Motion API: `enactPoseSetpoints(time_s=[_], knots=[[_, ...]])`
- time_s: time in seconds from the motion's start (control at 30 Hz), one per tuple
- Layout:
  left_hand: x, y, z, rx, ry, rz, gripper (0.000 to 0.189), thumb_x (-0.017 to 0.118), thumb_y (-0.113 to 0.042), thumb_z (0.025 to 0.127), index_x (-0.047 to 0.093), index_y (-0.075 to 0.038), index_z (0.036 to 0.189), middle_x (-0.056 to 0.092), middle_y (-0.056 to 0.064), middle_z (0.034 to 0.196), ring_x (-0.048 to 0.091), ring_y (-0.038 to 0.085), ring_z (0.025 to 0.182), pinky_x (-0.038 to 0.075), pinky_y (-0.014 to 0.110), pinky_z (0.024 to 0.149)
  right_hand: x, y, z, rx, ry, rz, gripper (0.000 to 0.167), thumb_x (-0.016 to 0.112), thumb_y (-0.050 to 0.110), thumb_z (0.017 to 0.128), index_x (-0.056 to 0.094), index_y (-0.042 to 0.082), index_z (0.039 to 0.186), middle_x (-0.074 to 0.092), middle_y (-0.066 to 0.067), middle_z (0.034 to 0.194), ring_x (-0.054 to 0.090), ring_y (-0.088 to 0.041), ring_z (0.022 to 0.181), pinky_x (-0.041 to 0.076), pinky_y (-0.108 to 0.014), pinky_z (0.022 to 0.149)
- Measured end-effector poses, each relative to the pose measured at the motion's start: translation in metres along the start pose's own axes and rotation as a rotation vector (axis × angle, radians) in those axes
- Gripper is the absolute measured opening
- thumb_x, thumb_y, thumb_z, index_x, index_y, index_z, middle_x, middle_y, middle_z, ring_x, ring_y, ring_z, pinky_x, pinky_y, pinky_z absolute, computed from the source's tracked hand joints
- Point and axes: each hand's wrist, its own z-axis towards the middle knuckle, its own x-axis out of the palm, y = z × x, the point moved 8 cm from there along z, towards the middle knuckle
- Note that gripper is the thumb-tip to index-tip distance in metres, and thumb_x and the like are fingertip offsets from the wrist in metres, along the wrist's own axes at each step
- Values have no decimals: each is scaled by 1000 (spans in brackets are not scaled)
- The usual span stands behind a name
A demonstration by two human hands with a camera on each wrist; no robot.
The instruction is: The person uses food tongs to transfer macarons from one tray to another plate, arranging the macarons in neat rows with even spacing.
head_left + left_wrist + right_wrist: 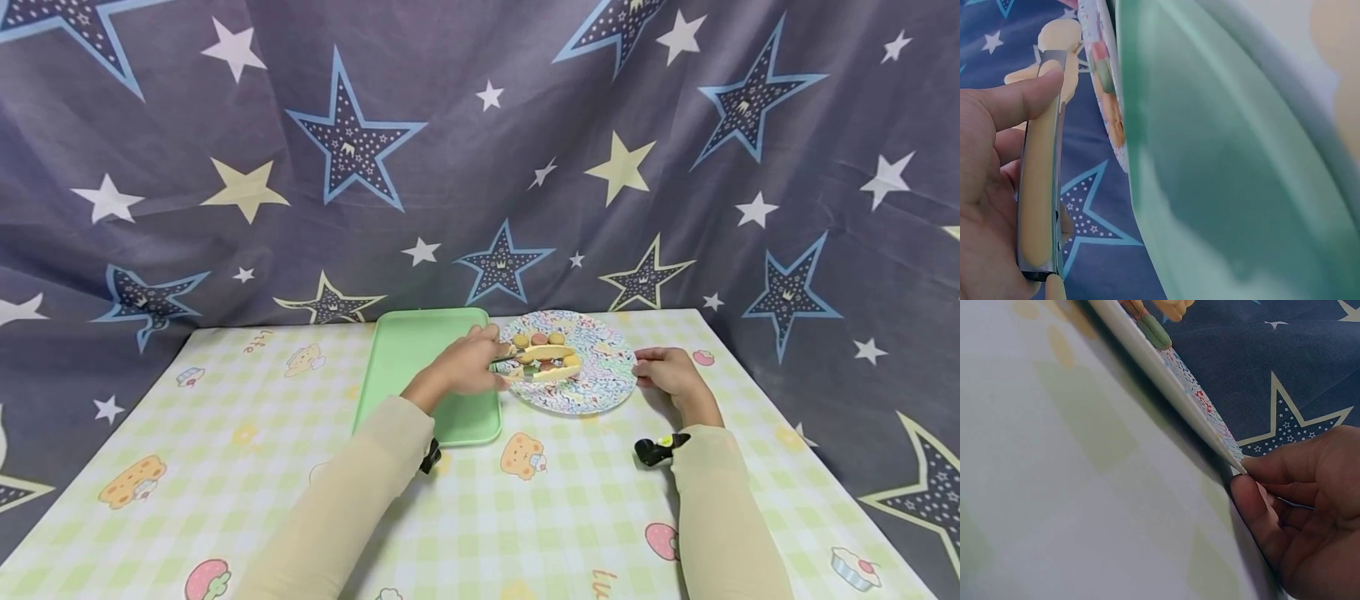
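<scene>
My left hand (471,360) grips a pair of metal tongs (1040,181) with pale yellow handle inlays and tips, the thumb lying along one arm. The tong tips (553,373) reach over a round plate (603,387) with a multicoloured squiggle pattern. Several small macaron-like pieces (539,339) in yellow, pink, green and brown lie on the plate's left part, some between the tong arms. Whether the tips clasp one is unclear. At the plate's right side, my right hand (667,375) pinches the rim (1225,450) between thumb and fingers.
A green rectangular tray (393,358) lies left of the plate, partly under my left forearm. A checked green and white cloth (570,500) covers the table. Behind it hangs a dark curtain (465,167) with stars.
</scene>
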Motion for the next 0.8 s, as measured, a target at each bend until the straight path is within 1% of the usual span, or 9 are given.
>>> enactPoseSetpoints(time_s=[0.2, 0.33, 0.6, 0.8], knots=[[9, 3, 4, -18, 17, 18, 65, 77, -33, 90, 57, -7, 146, 38, 2, 101, 34, 21, 94, 32, 31, 77, -1, -2, 2, 15, -5, -8, 41, 58, 4, 99, 56, -7, 139, 57, -22, 129, 60, -15, 85, 53, -21, 70], [12, 4, 6, -22, 21, 31, 66, 77, -35, 89, 57, -7, 146, 39, 2, 102, 35, 21, 95, 34, 31, 77, -2, -2, 3, 12, -6, -7, 41, 59, 3, 99, 56, -8, 138, 58, -21, 127, 60, -14, 83, 52, -21, 69], [13, 5, 6, -31, 24, 25, 67, 78, -36, 88, 57, -7, 146, 38, 2, 102, 36, 21, 95, 35, 31, 77, -1, 0, 2, -5, -7, 10, 41, 60, 1, 97, 56, -9, 137, 61, -19, 120, 60, -8, 78, 53, -21, 68], [12, 4, 5, -32, 27, 23, 69, 79, -36, 88, 55, -6, 147, 37, 2, 101, 35, 21, 94, 33, 30, 75, -2, 1, 0, -19, -8, 19, 41, 60, 0, 97, 57, -10, 137, 63, -15, 112, 60, -6, 73, 54, -21, 67]])
